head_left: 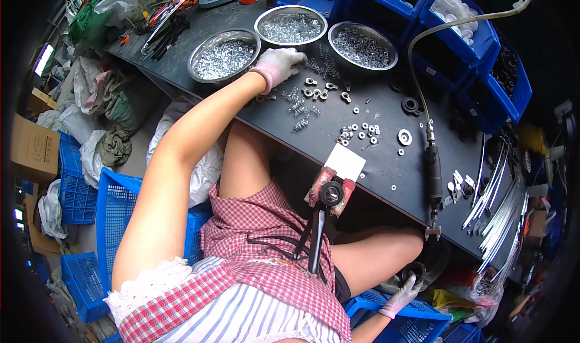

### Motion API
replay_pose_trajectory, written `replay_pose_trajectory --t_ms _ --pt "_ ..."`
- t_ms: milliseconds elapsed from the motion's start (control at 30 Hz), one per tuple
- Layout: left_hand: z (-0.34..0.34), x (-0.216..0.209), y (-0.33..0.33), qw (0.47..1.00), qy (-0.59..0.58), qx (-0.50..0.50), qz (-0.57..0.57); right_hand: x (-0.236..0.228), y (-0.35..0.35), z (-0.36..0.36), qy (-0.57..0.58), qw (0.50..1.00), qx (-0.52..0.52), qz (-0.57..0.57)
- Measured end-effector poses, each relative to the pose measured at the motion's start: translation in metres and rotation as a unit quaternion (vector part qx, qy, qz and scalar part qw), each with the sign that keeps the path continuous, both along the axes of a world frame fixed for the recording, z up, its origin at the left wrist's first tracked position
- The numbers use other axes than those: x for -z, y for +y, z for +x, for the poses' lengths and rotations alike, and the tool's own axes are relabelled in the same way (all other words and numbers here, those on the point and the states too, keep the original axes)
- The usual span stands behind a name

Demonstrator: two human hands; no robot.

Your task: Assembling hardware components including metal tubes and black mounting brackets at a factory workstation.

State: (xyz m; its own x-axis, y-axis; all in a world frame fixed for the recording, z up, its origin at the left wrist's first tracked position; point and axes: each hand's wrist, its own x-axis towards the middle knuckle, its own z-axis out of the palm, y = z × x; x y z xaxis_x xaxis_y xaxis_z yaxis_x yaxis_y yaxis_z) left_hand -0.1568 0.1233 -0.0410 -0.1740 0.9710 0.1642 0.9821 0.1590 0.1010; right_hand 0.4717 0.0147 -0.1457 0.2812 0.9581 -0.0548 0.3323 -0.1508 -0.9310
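Black handle with a round head (317, 234), up by the edge of the table (377, 161), between the worn red sides of a clamp (319, 183). Set in place already, but probably not finished, with loose springs (296, 106), little metal eyes (316, 93) and small rings (362, 135) left lying about. Left hand (279, 66), in a white glove, bent beside the middle bowl (272, 42); fingertips turned away, so cannot tell if pinching anything. Right hand (402, 297), low by a blue basket (430, 314), curled near a dark round thing (417, 269); cannot tell if holding it. Hard to see inside the round head; table edge partly hidden under a white square (345, 160)
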Motion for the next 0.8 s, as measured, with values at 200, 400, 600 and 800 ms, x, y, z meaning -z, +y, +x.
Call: replay_pose_trajectory --t_ms 200,400,600,800 --pt "0.006 -0.001 0.018 0.998 0.053 0.027 -0.026 0.006 -0.007 -0.002 0.009 0.999 0.039 -0.021" --pt "0.001 0.008 0.049 0.998 0.025 0.047 -0.034 -0.012 -0.007 -0.022 0.02 0.999 0.036 -0.005" --pt "0.002 0.011 0.049 0.994 0.08 0.07 -0.021 0.004 -0.022 -0.007 0.067 0.994 0.08 0.012" --pt "0.028 0.006 0.027 0.97 -0.084 0.085 0.212 -0.005 -0.024 -0.008 0.089 0.982 0.166 0.033"
